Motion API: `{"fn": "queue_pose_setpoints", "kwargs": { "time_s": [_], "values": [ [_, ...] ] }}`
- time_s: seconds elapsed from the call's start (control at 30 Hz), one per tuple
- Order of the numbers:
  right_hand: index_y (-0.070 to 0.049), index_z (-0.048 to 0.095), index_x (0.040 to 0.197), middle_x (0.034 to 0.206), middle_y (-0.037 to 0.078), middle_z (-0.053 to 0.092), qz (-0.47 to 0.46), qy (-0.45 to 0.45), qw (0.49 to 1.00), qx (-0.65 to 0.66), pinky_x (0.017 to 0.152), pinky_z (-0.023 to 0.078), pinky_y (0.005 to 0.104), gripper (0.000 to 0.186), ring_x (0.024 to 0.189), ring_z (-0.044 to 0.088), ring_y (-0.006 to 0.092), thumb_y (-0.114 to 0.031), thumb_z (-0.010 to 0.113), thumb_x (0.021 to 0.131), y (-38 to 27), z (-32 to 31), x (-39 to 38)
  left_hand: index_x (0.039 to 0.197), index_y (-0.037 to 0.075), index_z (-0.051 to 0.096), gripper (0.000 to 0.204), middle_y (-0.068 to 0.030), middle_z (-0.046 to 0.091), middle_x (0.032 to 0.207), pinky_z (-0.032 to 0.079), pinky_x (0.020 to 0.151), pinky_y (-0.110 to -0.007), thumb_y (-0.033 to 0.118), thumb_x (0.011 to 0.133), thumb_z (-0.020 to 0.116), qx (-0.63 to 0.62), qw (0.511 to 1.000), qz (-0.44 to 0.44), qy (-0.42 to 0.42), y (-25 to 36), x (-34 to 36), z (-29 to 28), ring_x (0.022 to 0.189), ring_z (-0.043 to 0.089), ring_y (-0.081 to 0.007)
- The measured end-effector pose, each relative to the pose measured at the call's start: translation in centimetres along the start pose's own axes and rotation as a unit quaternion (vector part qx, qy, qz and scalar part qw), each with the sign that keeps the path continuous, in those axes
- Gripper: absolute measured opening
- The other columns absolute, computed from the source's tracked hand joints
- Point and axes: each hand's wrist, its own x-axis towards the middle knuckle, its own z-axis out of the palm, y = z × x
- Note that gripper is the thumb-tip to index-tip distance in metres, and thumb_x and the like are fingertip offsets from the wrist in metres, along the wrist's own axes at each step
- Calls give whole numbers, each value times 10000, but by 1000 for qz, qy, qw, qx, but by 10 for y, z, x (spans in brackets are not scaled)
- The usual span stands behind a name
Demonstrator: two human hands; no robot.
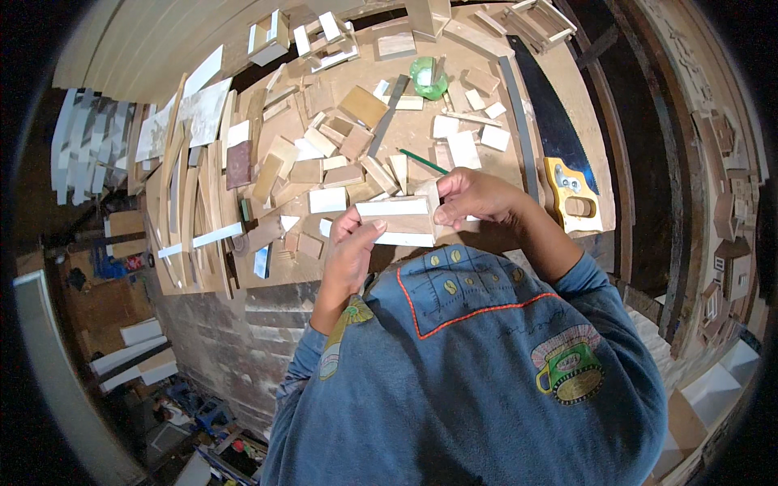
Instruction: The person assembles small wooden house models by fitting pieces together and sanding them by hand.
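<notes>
In front of my chest I hold a small wooden box (397, 222) with white long edges and a bare wood inside. My left hand (347, 253) grips its left end, thumb on the near edge. The fingers of my right hand (480, 198) pinch its right end, where a small wooden end piece (431, 212) seems to stand. Whether that piece is fixed cannot be seen. A green pencil (423, 161) lies just beyond my right hand. Small wood offcuts (344, 175), some with white faces, spread over the workbench (494, 61) beyond the box.
At the right edge of the bench lies a handsaw (574, 198) with a yellow handle and dark blade. A green container (428, 78) stands at the back. Long wood strips (194, 194) pile up at left. Small wooden frames (328, 42) stand along the far edge.
</notes>
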Motion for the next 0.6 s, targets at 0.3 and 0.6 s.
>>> {"fn": "queue_pose_setpoints", "kwargs": {
  "time_s": [0.3,0.6],
  "values": [
    [15,661,1031,761,-5,639,-21,-28,996,82,564,490,194,271,635,579,55,-173,728,848,14,-5,12,1126,-14,590,277,-110,668,1039,511,804,-304,108,878,616,-13,999,-45,28,11,1,7,930,644,-171],
    [-67,649,945,762,-38,627,-21,-20,981,190,550,482,179,189,633,606,52,-232,712,880,20,-4,19,1081,-2,592,260,-97,662,979,557,687,-298,148,875,642,-61,991,-93,80,9,10,3,843,648,-168]
  ]
}}
